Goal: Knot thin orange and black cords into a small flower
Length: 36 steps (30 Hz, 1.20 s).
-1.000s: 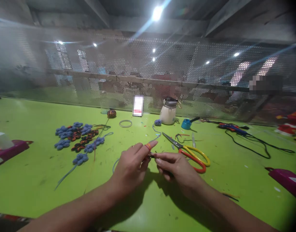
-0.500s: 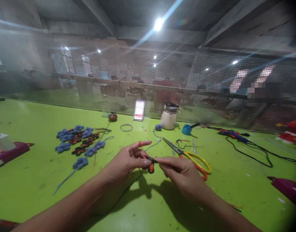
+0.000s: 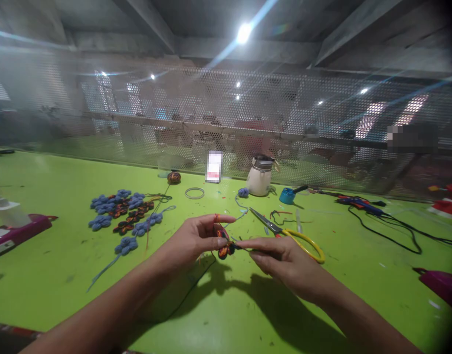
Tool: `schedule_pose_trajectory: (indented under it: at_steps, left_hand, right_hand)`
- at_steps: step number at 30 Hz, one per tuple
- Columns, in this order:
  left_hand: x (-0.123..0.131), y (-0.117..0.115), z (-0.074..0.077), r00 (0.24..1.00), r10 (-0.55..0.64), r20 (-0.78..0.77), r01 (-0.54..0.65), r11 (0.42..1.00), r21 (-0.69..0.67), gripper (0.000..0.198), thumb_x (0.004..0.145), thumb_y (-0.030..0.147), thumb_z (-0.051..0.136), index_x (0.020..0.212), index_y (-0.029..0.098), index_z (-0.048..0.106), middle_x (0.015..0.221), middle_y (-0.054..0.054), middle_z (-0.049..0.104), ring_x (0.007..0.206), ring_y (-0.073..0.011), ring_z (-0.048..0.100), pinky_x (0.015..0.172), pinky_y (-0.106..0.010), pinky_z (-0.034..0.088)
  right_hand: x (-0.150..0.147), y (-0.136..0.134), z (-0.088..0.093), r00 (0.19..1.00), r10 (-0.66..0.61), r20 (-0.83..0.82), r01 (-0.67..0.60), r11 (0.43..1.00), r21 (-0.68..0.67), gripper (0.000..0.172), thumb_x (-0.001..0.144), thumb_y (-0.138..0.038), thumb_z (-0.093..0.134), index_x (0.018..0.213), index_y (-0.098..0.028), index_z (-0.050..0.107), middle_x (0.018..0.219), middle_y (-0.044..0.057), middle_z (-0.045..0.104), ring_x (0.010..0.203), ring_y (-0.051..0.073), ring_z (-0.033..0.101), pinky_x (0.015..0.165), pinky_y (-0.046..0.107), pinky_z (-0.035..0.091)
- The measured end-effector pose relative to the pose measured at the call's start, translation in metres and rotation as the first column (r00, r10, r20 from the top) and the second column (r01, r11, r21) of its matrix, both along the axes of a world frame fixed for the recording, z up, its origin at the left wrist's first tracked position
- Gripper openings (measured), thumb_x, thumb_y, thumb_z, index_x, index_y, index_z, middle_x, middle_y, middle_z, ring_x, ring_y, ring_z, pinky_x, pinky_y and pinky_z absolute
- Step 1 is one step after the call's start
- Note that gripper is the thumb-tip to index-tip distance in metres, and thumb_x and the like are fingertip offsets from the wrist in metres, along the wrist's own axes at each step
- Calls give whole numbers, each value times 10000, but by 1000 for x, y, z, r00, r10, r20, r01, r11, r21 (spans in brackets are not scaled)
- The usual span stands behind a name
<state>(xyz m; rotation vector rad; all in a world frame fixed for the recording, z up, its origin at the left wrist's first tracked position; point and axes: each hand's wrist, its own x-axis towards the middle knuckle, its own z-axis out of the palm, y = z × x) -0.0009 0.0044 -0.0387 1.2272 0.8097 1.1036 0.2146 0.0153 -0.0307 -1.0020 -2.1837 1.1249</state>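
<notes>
A small dark and orange crocheted piece (image 3: 223, 250) is pinched between the thumb and fingers of my left hand (image 3: 196, 238). Yarn loops round the raised index finger of that hand. My right hand (image 3: 285, 263) is closed on a thin tool (image 3: 242, 247), probably a crochet hook, whose tip meets the piece; most of the tool is hidden by the fingers. Scissors (image 3: 303, 243) with yellow and red handles lie just beyond my right hand. Blue crocheted flowers (image 3: 126, 245) and dark orange ones (image 3: 123, 227) lie in a group to the left.
Behind stand a white jar (image 3: 259, 181), a lit phone (image 3: 213, 167) and a blue container (image 3: 287, 195). A ring (image 3: 194, 193) and a yarn ball (image 3: 174, 178) lie nearby. Purple power strips (image 3: 25, 230) sit at both sides; a corded tool (image 3: 362, 205) lies right. A mesh panel borders the green table (image 3: 226, 314).
The crocheted piece has turned and shifted slightly left in my left hand. My right hand has moved a little to the right and covers more of the scissors' red handle. The view has shifted slightly.
</notes>
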Motion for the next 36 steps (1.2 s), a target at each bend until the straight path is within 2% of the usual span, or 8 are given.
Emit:
schedule_pose_trajectory:
  at_steps: [8, 14, 21, 25, 28, 30, 33, 36]
  left_hand:
    - [-2, 2, -3, 998, -53, -15, 53, 998, -15, 392, 713, 133, 682, 1098, 183, 625, 733, -9, 625, 668, -128, 575, 692, -295, 410]
    - [-2, 3, -3, 995, -55, -85, 52, 998, -44, 305, 725, 127, 664, 1027, 169, 667, 717, -5, 610, 660, -113, 545, 706, -278, 389]
    - [3, 1, -4, 998, -56, -13, 55, 996, -73, 63, 673, 116, 694, 722, 124, 656, 638, -9, 607, 599, -103, 527, 643, -257, 389]
    - [6, 3, -9, 994, -81, 79, 87, 994, -69, 164, 639, 94, 716, 615, 126, 557, 653, -16, 606, 616, -120, 564, 624, -265, 411]
    - [7, 5, -12, 991, -69, 112, 78, 994, -81, 214, 630, 83, 729, 778, 129, 582, 682, -11, 605, 621, -129, 580, 618, -277, 434]
    - [6, 5, -12, 993, -57, 107, 64, 996, -67, 505, 618, 59, 735, 1079, 149, 549, 707, -6, 612, 632, -141, 591, 628, -294, 454]
    - [5, 3, -9, 994, -64, 85, 66, 998, -17, 928, 627, 34, 727, 1397, 226, 245, 727, 1, 623, 650, -159, 608, 642, -318, 473]
    - [6, 1, -8, 996, -64, 63, 63, 998, 22, 890, 655, 42, 711, 1403, 212, 261, 744, -12, 617, 663, -161, 612, 646, -316, 476]
  right_hand:
    - [0, -7, 6, 989, -3, 145, -48, 936, 349, 398, 858, -122, 459, 1172, -297, 631, 877, 40, 704, 674, 152, 559, 608, 266, 389]
    - [5, -10, 7, 940, -28, 340, -151, 861, 486, 492, 816, -52, 442, 1227, -279, 588, 815, 68, 673, 695, 184, 568, 617, 281, 387]
    - [2, -9, 10, 993, 70, 95, -91, 967, 238, 338, 857, -170, 477, 1124, -246, 670, 741, 26, 668, 598, 130, 510, 554, 242, 367]
    - [-3, -3, 3, 999, -15, -45, 18, 998, 63, 323, 844, -236, 519, 1124, -206, 676, 569, -4, 566, 492, 103, 375, 468, 233, 294]
    - [-4, -1, 0, 994, -60, -95, 60, 998, -2, 323, 825, -232, 543, 1112, -182, 684, 489, -35, 450, 461, 90, 290, 435, 228, 241]
    - [-4, 0, -1, 991, -74, -112, 70, 997, -36, 318, 813, -225, 559, 1094, -160, 692, 486, -46, 402, 461, 84, 279, 427, 224, 226]
    - [-3, 0, -2, 986, -79, -150, 61, 991, -121, 331, 804, -242, 582, 1100, -134, 685, 496, -54, 373, 460, 77, 292, 421, 216, 227]
    - [-2, 1, -4, 975, -98, -201, 47, 969, -243, 372, 808, -275, 593, 1146, -132, 653, 498, -62, 379, 438, 65, 287, 411, 207, 226]
